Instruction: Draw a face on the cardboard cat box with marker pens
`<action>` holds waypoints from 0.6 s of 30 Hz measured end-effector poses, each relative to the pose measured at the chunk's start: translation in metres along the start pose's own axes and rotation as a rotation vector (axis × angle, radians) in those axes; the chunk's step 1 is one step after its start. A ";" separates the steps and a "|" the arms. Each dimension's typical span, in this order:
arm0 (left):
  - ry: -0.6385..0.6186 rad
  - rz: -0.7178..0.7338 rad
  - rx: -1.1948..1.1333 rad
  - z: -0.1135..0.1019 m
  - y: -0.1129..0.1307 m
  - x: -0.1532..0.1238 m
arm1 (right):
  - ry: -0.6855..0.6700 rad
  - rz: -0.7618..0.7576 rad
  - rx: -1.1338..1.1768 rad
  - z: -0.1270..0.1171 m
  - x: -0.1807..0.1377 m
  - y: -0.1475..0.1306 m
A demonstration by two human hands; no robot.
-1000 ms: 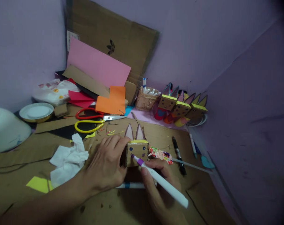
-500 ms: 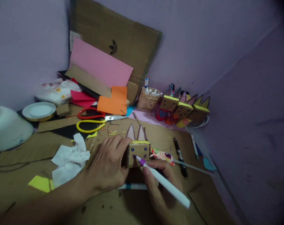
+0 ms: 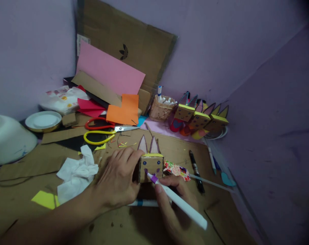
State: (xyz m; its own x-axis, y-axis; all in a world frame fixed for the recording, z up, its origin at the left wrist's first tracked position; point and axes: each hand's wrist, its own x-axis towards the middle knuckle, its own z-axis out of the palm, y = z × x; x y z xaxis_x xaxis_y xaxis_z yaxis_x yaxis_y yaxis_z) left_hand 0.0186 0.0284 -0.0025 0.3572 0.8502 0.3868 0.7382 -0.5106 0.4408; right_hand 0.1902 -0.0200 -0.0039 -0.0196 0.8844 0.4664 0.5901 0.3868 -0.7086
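Observation:
A small cardboard box figure (image 3: 151,165) with two pointed ears, a yellow top strip and a drawn face stands on the cardboard-covered table (image 3: 169,144). My left hand (image 3: 116,180) grips its left side and steadies it. My right hand (image 3: 173,207) holds a white marker with a purple tip (image 3: 178,202), and the tip touches the lower front of the box face. Another white pen (image 3: 141,202) lies flat under my hands.
Three finished box figures (image 3: 200,117) stand at the back right beside a small basket of markers (image 3: 161,107). Scissors (image 3: 103,131), coloured paper sheets (image 3: 122,109), crumpled tissue (image 3: 76,173), a black marker (image 3: 195,167), a patterned paper scrap (image 3: 176,169), a dish (image 3: 43,120) and a white bowl (image 3: 6,139) lie around.
The marker tip has slid down and slightly right across the box face, from beside the left eye to the lower front. My left hand keeps its grip.

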 end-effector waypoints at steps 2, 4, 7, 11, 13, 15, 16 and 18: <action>-0.003 0.000 -0.006 0.000 0.000 -0.001 | 0.007 0.001 0.004 0.000 0.000 0.000; -0.008 0.001 -0.018 0.000 0.000 -0.001 | 0.012 -0.001 0.011 0.001 0.000 0.000; -0.007 0.000 -0.030 0.000 0.000 -0.002 | 0.011 -0.007 0.026 0.002 0.001 0.000; -0.008 0.006 -0.043 0.000 0.000 -0.002 | 0.017 -0.010 0.033 0.002 0.003 -0.002; -0.004 0.005 -0.042 0.001 -0.001 -0.002 | 0.025 -0.005 0.038 0.002 0.004 -0.003; -0.002 0.008 -0.040 0.001 -0.001 -0.002 | 0.032 0.005 0.051 0.003 0.004 -0.002; -0.003 0.008 -0.037 0.001 -0.001 -0.002 | 0.038 0.012 0.057 0.003 0.004 -0.002; 0.001 0.012 -0.027 0.001 -0.001 -0.002 | 0.052 0.025 0.060 0.005 0.005 -0.001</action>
State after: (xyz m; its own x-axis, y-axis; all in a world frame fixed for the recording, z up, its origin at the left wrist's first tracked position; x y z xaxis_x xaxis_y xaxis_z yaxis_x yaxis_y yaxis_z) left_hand 0.0177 0.0272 -0.0048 0.3649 0.8441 0.3928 0.7182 -0.5237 0.4581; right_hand 0.1857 -0.0152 -0.0033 0.0378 0.8798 0.4738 0.5403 0.3809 -0.7503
